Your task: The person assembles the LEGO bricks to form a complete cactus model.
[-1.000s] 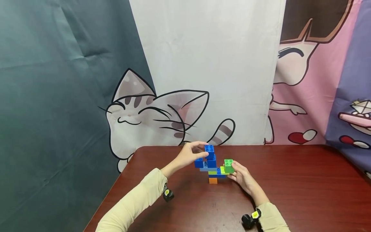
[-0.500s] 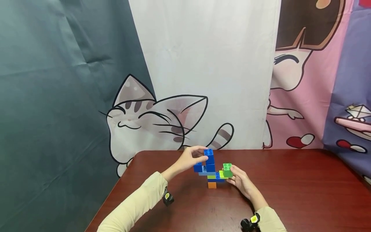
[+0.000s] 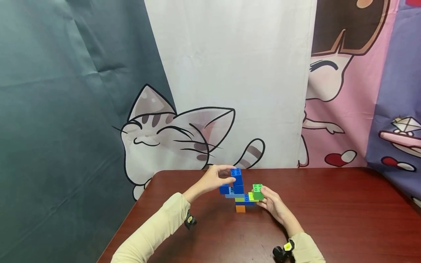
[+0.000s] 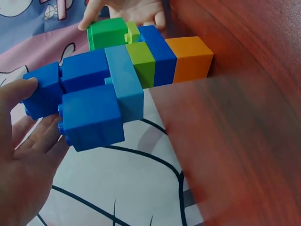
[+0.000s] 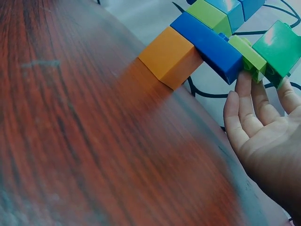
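Note:
A structure of building blocks stands on the table with an orange block [image 3: 241,209] at its base. Above that come a long dark blue block [image 5: 207,47], a lime block [image 4: 142,63] and a light blue block [image 4: 124,82]. Two dark blue columns rise from the light blue one. My left hand [image 3: 212,179] pinches the top blue block [image 3: 236,176] of the taller column, thumb on its near side. On the structure's right end, a green block [image 3: 258,191] sits on a small lime block [image 5: 248,55]. My right hand [image 3: 275,205] holds this end, some fingertips under the lime block.
The reddish-brown table [image 3: 329,212] spreads around the structure, its far edge close behind. A curtain [image 3: 256,73] with a printed cat and other cartoon figures hangs beyond it. Dark wrist cameras are strapped at both sleeves.
The top blue block has come down in line with the blue block below it, under my left hand. My right hand keeps its place at the green block. The head view has tilted slightly.

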{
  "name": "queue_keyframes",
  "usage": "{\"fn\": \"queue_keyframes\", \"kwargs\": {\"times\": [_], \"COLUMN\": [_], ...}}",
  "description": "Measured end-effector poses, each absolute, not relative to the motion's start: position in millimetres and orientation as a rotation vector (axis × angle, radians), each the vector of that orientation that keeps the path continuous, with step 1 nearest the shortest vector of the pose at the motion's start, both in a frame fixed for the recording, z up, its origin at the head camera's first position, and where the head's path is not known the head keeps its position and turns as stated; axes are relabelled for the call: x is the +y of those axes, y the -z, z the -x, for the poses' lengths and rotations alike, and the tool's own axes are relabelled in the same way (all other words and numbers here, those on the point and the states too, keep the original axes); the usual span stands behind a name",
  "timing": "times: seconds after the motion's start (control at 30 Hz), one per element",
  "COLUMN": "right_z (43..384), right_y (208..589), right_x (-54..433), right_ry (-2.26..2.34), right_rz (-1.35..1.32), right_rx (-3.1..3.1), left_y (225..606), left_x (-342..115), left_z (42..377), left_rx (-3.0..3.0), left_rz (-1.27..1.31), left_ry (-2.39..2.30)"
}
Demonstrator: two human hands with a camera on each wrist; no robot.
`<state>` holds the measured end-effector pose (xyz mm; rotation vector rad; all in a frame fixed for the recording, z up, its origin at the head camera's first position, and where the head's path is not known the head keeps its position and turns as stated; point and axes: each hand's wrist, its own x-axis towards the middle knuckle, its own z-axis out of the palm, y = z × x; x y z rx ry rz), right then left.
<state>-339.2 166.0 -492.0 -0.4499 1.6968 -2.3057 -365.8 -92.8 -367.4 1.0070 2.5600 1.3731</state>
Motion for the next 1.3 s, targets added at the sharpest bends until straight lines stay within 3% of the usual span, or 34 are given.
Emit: {"fn": "queue_keyframes", "kwargs": {"times": [0.83, 1.3], "right_z": [338, 338], "right_y": [490, 492], "right_x": [164, 165], "right_ry": [2.329, 2.348], "right_rz": [0.361, 0.454], "right_rx": [1.704, 1.626], "left_y": [370, 359], "left_x": [-84, -87], "left_z": [367, 366], "left_rx": [2.625, 2.622], "left_rz": [-1.232, -1.187], "left_ry": [-1.263, -1.163]}}
